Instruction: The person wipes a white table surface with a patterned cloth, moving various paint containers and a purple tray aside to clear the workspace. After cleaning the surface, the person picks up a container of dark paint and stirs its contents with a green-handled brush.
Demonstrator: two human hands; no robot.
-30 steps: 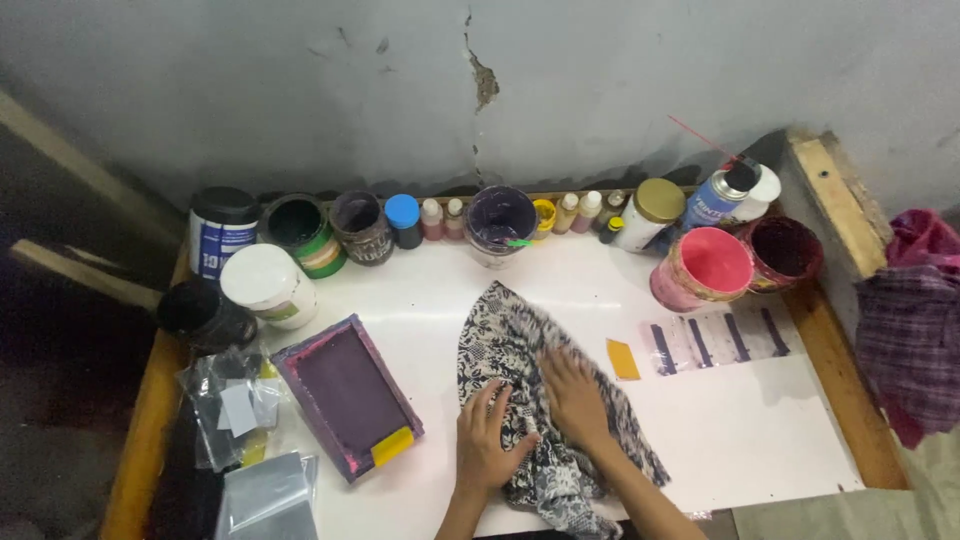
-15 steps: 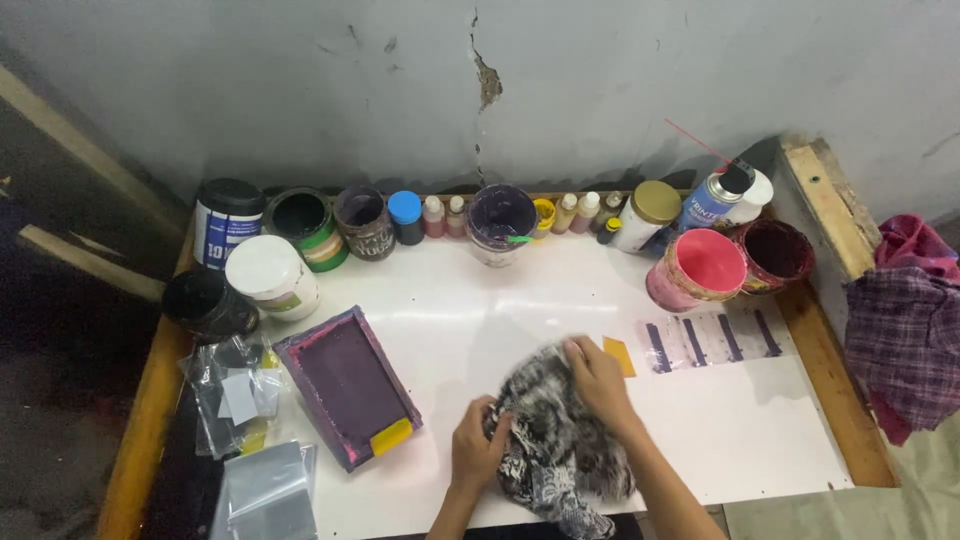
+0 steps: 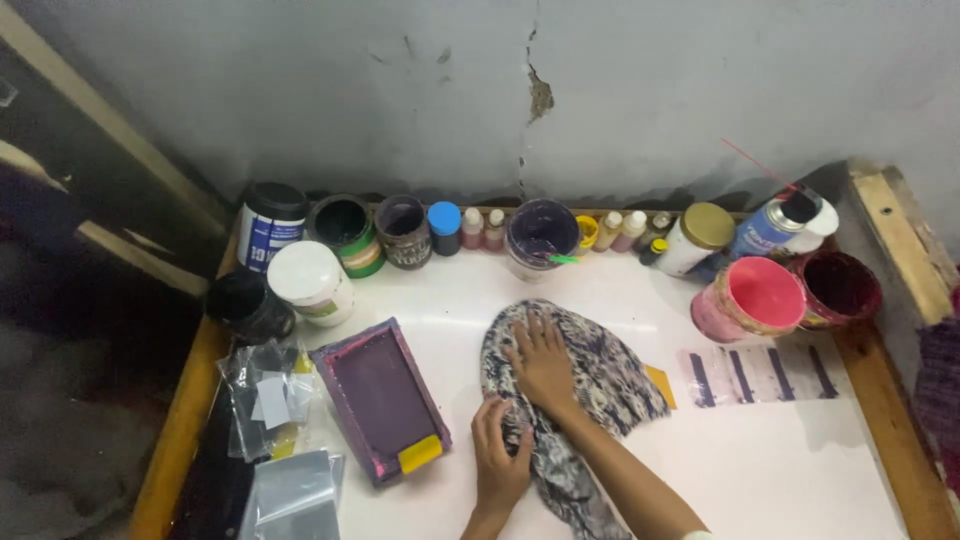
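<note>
Patterned cloth is lying under both my flattened, open palms, right hand pressing farther up its length, left hand nearer me on the white surface.

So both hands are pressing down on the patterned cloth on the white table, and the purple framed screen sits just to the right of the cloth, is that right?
Not quite. The head view shows the left hand and the right hand both resting on the patterned cloth on the white table, but the purple framed screen lies to the left of the cloth, not the right.
</note>
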